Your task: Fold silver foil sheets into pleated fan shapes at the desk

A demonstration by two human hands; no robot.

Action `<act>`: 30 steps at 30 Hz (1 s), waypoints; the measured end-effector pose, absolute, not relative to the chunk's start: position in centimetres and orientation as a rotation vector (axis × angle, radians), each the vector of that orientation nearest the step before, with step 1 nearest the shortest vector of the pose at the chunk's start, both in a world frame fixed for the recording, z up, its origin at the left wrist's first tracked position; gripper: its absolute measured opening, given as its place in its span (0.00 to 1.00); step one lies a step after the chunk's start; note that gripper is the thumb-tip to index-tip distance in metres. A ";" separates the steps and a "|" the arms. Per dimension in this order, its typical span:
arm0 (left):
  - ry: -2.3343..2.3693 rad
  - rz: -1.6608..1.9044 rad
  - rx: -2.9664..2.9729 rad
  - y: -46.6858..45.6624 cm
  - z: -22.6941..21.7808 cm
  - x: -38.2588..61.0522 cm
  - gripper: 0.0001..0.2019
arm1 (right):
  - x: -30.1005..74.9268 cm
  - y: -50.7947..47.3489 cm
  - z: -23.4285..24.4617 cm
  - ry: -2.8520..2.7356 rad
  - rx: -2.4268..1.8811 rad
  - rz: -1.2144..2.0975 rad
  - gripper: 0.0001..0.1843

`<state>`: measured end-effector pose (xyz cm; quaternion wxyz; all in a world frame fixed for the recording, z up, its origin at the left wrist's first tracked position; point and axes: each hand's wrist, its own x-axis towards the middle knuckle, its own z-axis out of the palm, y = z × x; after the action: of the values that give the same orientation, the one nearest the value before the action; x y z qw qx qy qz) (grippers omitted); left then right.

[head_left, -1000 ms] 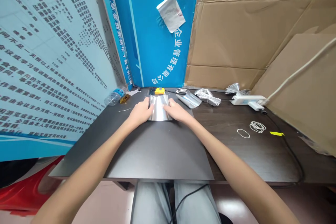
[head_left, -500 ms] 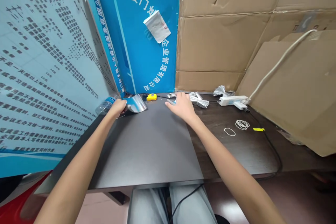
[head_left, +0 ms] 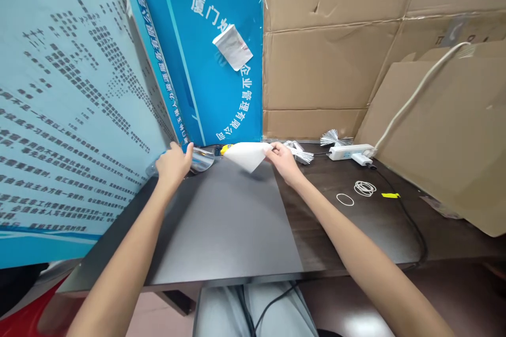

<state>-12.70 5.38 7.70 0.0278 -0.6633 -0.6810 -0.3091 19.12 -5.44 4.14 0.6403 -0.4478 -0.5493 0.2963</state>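
Right hand [head_left: 283, 161] now pinching a white folded sheet [head_left: 247, 156], left hand [head_left: 173, 164] at curved foil [head_left: 202, 160] — grip unclear — blue board [head_left: 205, 79] reading 厦门

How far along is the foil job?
Looks done: fringed silver bundles lie at the back of the desk, one by the power strip. In hand: the right hand pinches a white sheet; the left hand sits beside a curved foil sheet. Left, probably: the rubber bands lie loose on the desk.
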 end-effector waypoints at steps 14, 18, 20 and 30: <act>-1.794 -3.285 -2.786 1.1 1.1 2.6 0.27 | 20.0 -4.9 3.9 -0.843 -0.964 0.950 0.17; -1.618 -3.090 -3.036 1.0 0.5 1.3 0.31 | 20.1 -5.7 4.4 -0.897 -0.941 1.032 0.19; -1.604 -3.069 -3.019 0.9 0.4 0.6 0.32 | 19.9 -6.0 4.5 -0.936 -0.893 1.118 0.22; -1.795 -2.817 -2.924 0.4 0.4 0.3 0.23 | 20.3 -5.0 2.4 -1.078 -1.293 0.440 0.27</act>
<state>0.34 0.38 0.39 -0.6043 -0.5249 -0.3222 -0.5055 20.31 -5.01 2.40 0.6448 -0.5680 -0.4735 0.1935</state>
